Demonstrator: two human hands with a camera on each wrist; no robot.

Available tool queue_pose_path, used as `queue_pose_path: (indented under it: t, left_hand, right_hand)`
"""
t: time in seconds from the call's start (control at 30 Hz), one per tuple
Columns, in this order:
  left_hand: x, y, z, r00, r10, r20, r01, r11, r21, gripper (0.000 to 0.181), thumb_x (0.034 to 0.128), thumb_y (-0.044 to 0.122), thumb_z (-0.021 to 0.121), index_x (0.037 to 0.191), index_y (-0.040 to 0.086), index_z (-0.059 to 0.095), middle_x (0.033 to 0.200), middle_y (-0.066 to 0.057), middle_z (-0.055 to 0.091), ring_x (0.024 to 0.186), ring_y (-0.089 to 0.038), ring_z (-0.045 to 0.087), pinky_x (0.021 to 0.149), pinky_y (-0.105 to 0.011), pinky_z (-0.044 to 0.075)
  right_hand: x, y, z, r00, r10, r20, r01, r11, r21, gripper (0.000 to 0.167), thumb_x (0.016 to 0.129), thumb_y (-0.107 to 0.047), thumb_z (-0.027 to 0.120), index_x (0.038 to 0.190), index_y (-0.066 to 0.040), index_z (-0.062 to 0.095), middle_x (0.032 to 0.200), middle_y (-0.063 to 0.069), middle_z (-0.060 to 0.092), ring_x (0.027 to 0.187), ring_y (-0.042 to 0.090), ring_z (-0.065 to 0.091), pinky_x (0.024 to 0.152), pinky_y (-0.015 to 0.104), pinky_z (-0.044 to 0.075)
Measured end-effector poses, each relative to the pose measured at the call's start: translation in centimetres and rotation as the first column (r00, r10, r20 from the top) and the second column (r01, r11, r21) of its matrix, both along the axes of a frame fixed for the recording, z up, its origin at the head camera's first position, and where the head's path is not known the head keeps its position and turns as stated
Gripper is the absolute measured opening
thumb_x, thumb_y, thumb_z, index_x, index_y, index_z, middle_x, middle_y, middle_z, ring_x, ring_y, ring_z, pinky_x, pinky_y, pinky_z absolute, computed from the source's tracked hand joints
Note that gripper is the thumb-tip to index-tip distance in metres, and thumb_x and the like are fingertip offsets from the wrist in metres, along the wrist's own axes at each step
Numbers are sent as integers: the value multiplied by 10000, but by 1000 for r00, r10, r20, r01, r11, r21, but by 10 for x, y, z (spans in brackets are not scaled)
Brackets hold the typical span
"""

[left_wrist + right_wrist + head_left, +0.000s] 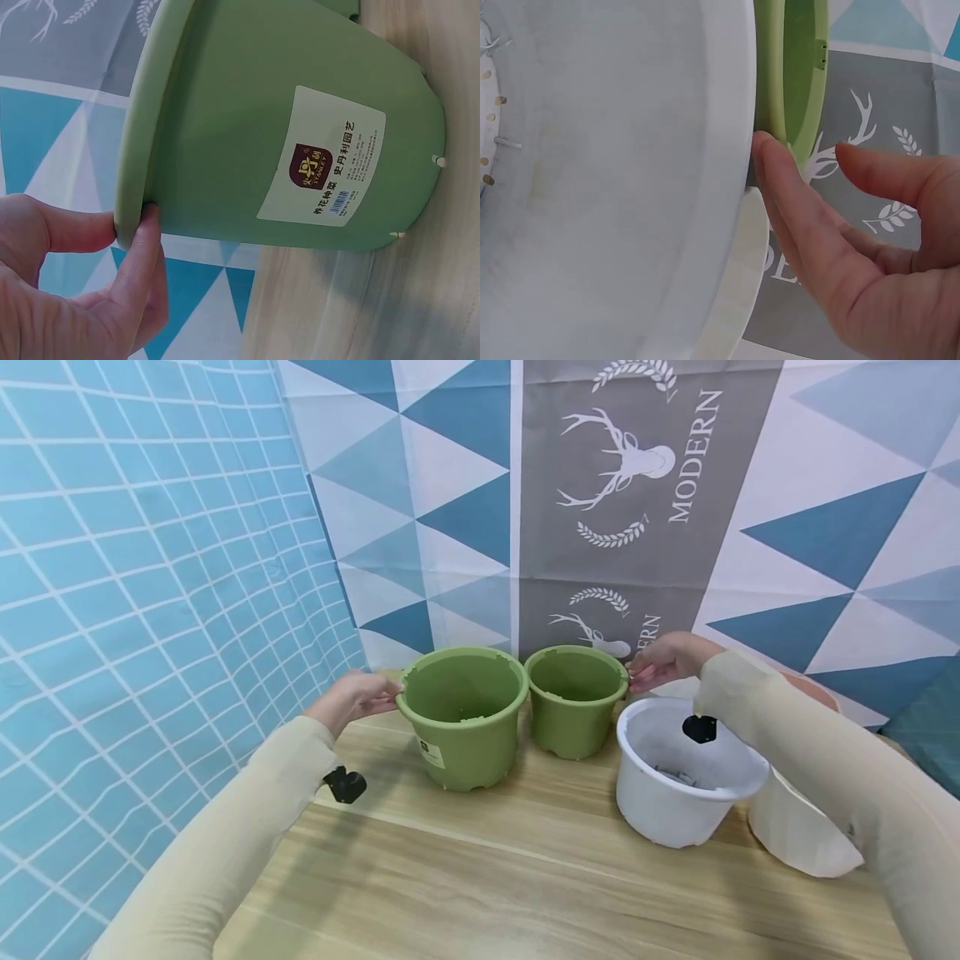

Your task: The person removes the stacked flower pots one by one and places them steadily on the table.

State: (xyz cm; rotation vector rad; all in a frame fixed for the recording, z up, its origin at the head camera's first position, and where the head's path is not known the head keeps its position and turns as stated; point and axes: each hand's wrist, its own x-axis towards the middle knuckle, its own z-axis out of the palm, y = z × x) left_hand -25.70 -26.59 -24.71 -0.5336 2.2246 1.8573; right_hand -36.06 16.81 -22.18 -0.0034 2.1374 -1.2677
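At the table's back left stands a large green flowerpot (472, 756), upright, a printed label (330, 161) on its side. My left hand (360, 695) pinches its rim between thumb and fingers, as the left wrist view shows up close. Beside it, rims nearly touching, is a smaller green flowerpot (572, 727). My right hand (667, 658) is at the right side of that pot's rim. In the right wrist view its extended fingers (802, 202) touch the outside of the rim, and the thumb stands apart. A white flowerpot (667, 814) sits nearer, below the right wrist.
Small loose pieces lie inside the white pot. To its right is a cream pot (798, 835), partly covered by my right sleeve, with an orange rim (817, 691) behind the arm. A patterned cloth (615, 552) backs the wooden table (480, 877); blue tile-patterned sheeting (150, 610) borders the left.
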Motion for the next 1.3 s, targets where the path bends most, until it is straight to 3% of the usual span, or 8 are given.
queue_pose_path:
  t: [0.17,0.27,0.43,0.63,1.0,1.1,1.2,1.3]
  left_hand:
    - [0,-1,-1,1000,-7,20,7,1000,-10,566,946,-4,502,1459,-60,271,1239,-144,524,985,-148,626,867,-142,596]
    - [1,-1,-2,999,-11,31,12,1000,-23,556,951,13,500,1457,-53,277,1164,-123,522,897,-120,627,858,-133,596]
    - [4,-3,0,999,-28,29,29,999,-29,531,957,17,483,1444,-72,293,1114,-111,511,736,-67,601,836,-117,597]
    - [5,-3,2,999,-42,22,42,999,-18,538,966,23,475,1454,-71,272,1245,-152,505,753,-67,628,856,-128,596]
    - [5,-4,2,997,-78,11,78,997,1,592,974,18,469,1481,-75,179,1151,-117,524,774,-67,637,870,-143,598]
    - [5,-2,2,995,-102,-11,101,994,-49,562,977,37,479,1457,-104,222,983,-70,598,703,-58,644,891,-193,607]
    - [8,-1,1,986,-161,-28,152,963,-221,489,990,115,486,1399,-115,347,898,-63,652,725,-65,660,913,-248,611]
    - [10,-2,1,973,-230,-19,201,886,-417,461,1001,202,475,1352,-94,433,1122,-196,665,980,-217,692,1030,-349,561]
  right_hand:
    - [4,4,3,997,81,-11,-81,997,-11,234,995,-36,447,1181,98,495,815,55,697,761,124,702,917,299,620]
    - [7,6,5,992,125,-19,-125,992,-15,259,997,-43,451,1208,106,475,840,55,713,794,123,706,933,303,614]
    - [13,9,9,980,188,-60,-186,982,37,443,997,-109,490,1336,144,360,916,42,706,840,102,698,942,298,609]
    - [21,13,13,952,287,-106,-272,953,133,519,1018,-172,454,1398,146,301,997,34,686,903,108,686,930,297,614]
    - [32,23,14,935,318,-157,-297,944,146,517,1034,-171,413,1419,150,288,1017,17,702,910,97,694,928,306,616]
    - [34,29,13,920,333,-207,-295,936,192,513,1036,-184,411,1406,157,309,1069,106,692,892,87,689,902,294,624]
    - [38,32,10,900,351,-259,-286,923,256,520,1026,-219,447,1385,147,358,1153,209,654,902,113,687,887,287,628]
    - [44,34,8,874,382,-301,-280,901,331,545,1007,-271,496,1361,133,405,1225,260,613,954,180,685,903,320,626]
